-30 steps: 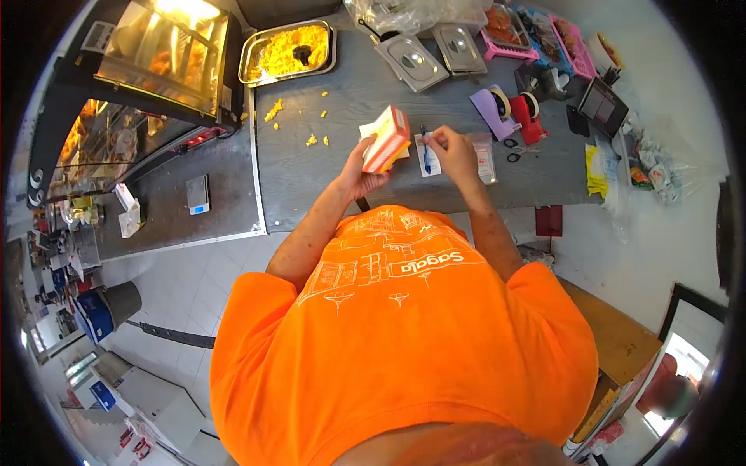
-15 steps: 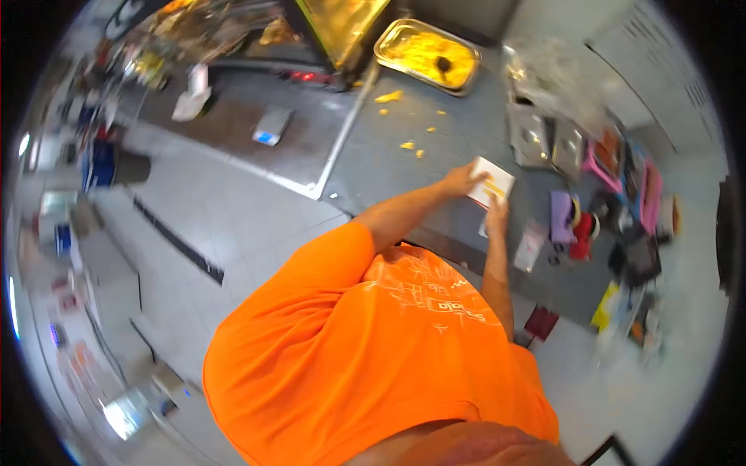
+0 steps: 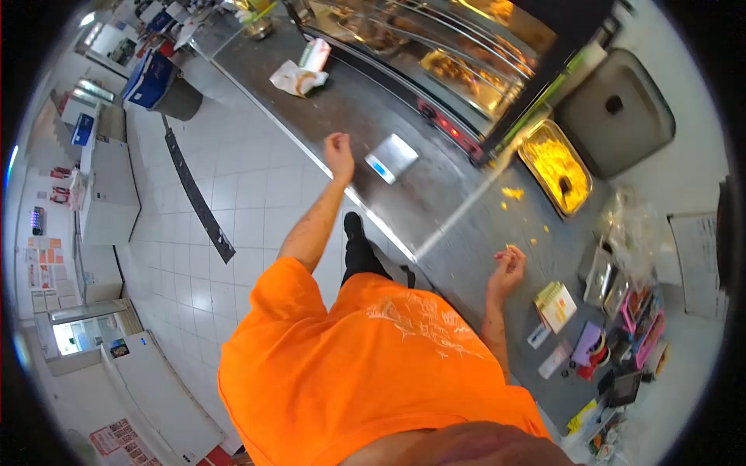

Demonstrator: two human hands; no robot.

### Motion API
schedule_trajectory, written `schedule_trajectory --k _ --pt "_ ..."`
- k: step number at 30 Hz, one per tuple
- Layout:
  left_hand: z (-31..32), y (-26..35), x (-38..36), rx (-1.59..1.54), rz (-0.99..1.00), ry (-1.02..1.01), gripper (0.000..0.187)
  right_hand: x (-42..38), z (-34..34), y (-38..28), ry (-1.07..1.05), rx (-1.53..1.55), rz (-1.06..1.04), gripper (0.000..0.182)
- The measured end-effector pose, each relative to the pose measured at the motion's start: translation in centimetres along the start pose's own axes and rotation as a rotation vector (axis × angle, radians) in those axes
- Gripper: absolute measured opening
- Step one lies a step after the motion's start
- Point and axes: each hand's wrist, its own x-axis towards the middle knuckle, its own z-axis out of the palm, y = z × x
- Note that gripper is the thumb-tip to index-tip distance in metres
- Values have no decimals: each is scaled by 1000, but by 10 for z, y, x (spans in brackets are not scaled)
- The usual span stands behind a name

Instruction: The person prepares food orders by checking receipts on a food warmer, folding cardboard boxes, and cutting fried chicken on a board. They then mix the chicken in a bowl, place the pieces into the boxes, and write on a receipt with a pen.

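My left hand [image 3: 339,159] hangs at the counter's edge, left of a small silver scale [image 3: 392,158], with its fingers curled; whether it holds anything is too small to tell. Over the grey counter [image 3: 458,268] is my right hand [image 3: 507,272], fingers bent and a tiny yellowish bit near the tips. A white and yellow notepad [image 3: 555,307] lies to the right of that hand. Small yellow scraps [image 3: 512,193] are scattered between the hand and a metal tray of yellow food [image 3: 556,167] with a dark spoon handle in it.
A glass heated display case [image 3: 466,70] stands along the back. Crumpled white paper [image 3: 298,78] and a small carton [image 3: 316,56] lie at the upper left. A grey lid [image 3: 618,109] leans behind the tray. At right are metal containers [image 3: 600,273], pink baskets [image 3: 650,339] and tape rolls.
The view has turned and shifted left. Both hands have left the notepad, which now lies on the counter. My left hand has moved away toward the scale.
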Motion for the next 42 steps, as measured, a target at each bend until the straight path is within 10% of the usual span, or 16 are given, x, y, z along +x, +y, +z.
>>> schedule_trajectory --k 6,14,19,25,32,35,40,42 --pt "-63 -144 257 114 -259 48 50 2 289 -65 -540 71 -71 19" --pt "-55 -197 384 -461 -551 -586 91 2 630 -59 -844 1 144 68" --pt "-43 -152 341 384 346 -805 66 -3 684 -78 -828 151 2 70" --pt "-47 -137 319 718 336 -909 57 8 680 -100 -949 -591 -576 62" --pt "-48 -119 349 546 150 -874 57 23 678 -119 -921 -248 -425 44" --pt "-33 -140 371 318 168 -783 64 35 685 -122 -988 -432 -705 40" --pt "12 -147 419 -137 -199 -493 84 76 747 -126 -431 -87 -225 39" --pt "20 -126 439 121 -124 -626 71 95 753 -166 -576 -157 -120 40"
